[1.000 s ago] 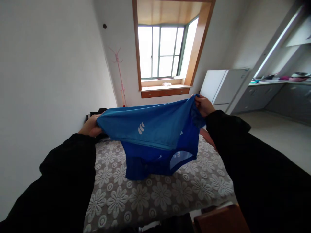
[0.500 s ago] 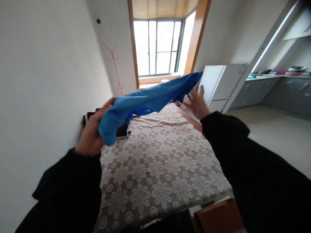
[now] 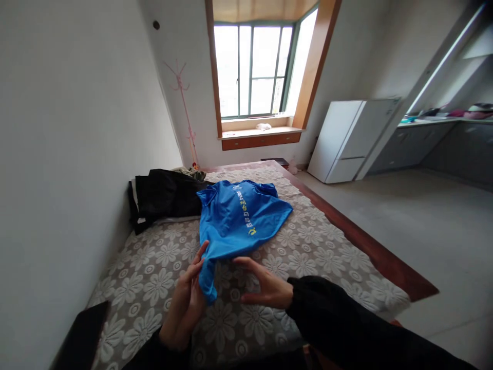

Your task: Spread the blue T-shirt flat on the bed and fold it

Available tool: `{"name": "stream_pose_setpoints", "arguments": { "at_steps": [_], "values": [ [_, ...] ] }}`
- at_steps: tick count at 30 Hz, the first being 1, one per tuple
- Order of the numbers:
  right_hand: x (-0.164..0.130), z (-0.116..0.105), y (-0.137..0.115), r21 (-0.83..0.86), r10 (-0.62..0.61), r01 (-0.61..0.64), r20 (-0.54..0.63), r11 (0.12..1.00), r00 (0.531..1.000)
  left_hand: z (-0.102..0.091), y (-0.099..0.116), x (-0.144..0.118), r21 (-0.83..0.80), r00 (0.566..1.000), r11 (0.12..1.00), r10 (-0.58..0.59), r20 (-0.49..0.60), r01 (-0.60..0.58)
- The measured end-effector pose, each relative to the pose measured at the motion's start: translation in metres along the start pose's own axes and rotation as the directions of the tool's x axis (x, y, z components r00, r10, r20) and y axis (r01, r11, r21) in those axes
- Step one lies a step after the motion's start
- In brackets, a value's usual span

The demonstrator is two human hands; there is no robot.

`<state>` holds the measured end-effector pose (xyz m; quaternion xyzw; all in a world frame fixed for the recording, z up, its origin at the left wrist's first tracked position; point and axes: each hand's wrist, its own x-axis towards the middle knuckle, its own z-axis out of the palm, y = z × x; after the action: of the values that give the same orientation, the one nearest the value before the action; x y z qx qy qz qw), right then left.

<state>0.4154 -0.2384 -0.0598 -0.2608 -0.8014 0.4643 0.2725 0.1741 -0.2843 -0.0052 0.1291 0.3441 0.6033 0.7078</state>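
A blue T-shirt [image 3: 231,221] with white and yellow print lies spread on the flower-patterned bed cover [image 3: 162,257], its lower edge towards me. My left hand [image 3: 191,288] grips the near left corner of the shirt, lifting it a little; a bit of cloth hangs below the fingers. Close to the middle of the near edge is my right hand [image 3: 265,288], thumb and fingers apart with nothing between them.
Folded black clothes [image 3: 169,195] lie left of the shirt, against the wall. A dark flat object [image 3: 82,334] is at the lower left. Beyond the bed stand a pink coat rack [image 3: 185,108] and a white fridge [image 3: 342,139]; a wooden bed edge [image 3: 370,252] runs along the right.
The shirt has come down from the air and now lies spread on the bed. Both hands have moved lower and nearer each other; the left still holds the shirt.
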Motion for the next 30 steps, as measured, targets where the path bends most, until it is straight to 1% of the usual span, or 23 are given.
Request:
{"name": "stream_pose_setpoints", "arguments": {
  "at_steps": [2, 4, 5, 7, 9, 10, 11, 14, 16, 18, 20, 22, 23, 24, 25, 26, 27, 29, 30],
  "values": [
    [0.005, 0.018, -0.002, -0.1, -0.006, 0.001, -0.047, 0.995, 0.999, 0.01, -0.012, -0.004, -0.053, 0.997, 0.999, 0.01, 0.072, -0.007],
    [0.012, 0.035, 0.001, -0.164, -0.037, 0.008, -0.176, 0.986, 0.984, 0.02, -0.03, -0.003, -0.094, 0.988, 0.995, -0.012, 0.154, 0.027],
    [0.017, 0.04, 0.003, -0.181, -0.061, 0.015, -0.252, 0.983, 0.966, 0.025, -0.038, -0.002, -0.107, 0.981, 0.993, -0.03, 0.19, 0.051],
    [0.025, 0.044, 0.003, -0.188, -0.093, 0.014, -0.418, 0.982, 0.903, 0.034, -0.051, -0.003, -0.111, 0.972, 0.992, -0.031, 0.234, 0.058],
    [0.029, 0.04, -0.003, -0.172, -0.116, 0.024, -0.553, 0.985, 0.825, 0.039, -0.057, -0.007, -0.063, 0.969, 0.998, 0.003, 0.245, 0.013],
    [0.029, 0.036, -0.008, -0.172, -0.145, 0.052, -0.587, 0.984, 0.796, 0.039, -0.057, -0.011, -0.015, 0.969, 1.0, 0.024, 0.245, -0.021],
    [0.028, 0.032, -0.015, -0.191, -0.197, 0.1, -0.595, 0.976, 0.78, 0.038, -0.056, -0.015, 0.044, 0.968, 0.997, 0.046, 0.245, -0.059],
    [0.017, 0.023, -0.038, -0.32, -0.409, 0.276, -0.498, 0.906, 0.765, 0.029, -0.048, -0.025, 0.243, 0.967, 0.959, 0.09, 0.237, -0.148],
    [0.007, 0.021, -0.052, -0.339, -0.454, 0.326, -0.435, 0.882, 0.778, 0.02, -0.044, -0.028, 0.345, 0.967, 0.915, 0.144, 0.208, -0.21],
    [-0.006, 0.023, -0.061, -0.28, -0.404, 0.312, -0.384, 0.908, 0.83, 0.013, -0.044, -0.029, 0.416, 0.966, 0.873, 0.207, 0.157, -0.255],
    [-0.018, 0.027, -0.069, -0.252, -0.3, 0.216, -0.368, 0.943, 0.88, 0.008, -0.05, -0.028, 0.451, 0.96, 0.848, 0.256, 0.111, -0.278],
    [-0.028, 0.031, -0.076, -0.284, -0.198, 0.094, -0.363, 0.954, 0.91, 0.004, -0.064, -0.027, 0.424, 0.957, 0.859, 0.277, 0.084, -0.286],
    [-0.03, 0.032, -0.08, -0.303, -0.149, 0.041, -0.342, 0.952, 0.928, 0.001, -0.073, -0.026, 0.388, 0.956, 0.875, 0.281, 0.081, -0.29],
    [-0.031, 0.033, -0.084, -0.317, -0.107, 0.01, -0.291, 0.948, 0.951, -0.002, -0.084, -0.025, 0.346, 0.957, 0.893, 0.279, 0.078, -0.289],
    [-0.032, 0.034, -0.087, -0.318, -0.075, 0.006, -0.207, 0.948, 0.975, -0.006, -0.094, -0.024, 0.31, 0.961, 0.91, 0.269, 0.067, -0.276],
    [-0.031, 0.034, -0.091, -0.304, -0.049, 0.017, -0.096, 0.953, 0.994, -0.012, -0.104, -0.022, 0.291, 0.967, 0.923, 0.251, 0.046, -0.253],
    [-0.031, 0.034, -0.094, -0.264, -0.024, 0.029, 0.021, 0.964, 0.999, -0.018, -0.113, -0.021, 0.294, 0.975, 0.931, 0.223, 0.018, -0.218],
    [-0.033, 0.035, -0.099, -0.144, -0.015, 0.049, 0.234, 0.988, 0.972, -0.032, -0.123, -0.019, 0.346, 0.984, 0.93, 0.162, -0.08, -0.125],
    [-0.036, 0.035, -0.102, -0.086, -0.019, 0.047, 0.304, 0.995, 0.953, -0.038, -0.124, -0.018, 0.369, 0.982, 0.926, 0.136, -0.133, -0.078]
  ]
}}
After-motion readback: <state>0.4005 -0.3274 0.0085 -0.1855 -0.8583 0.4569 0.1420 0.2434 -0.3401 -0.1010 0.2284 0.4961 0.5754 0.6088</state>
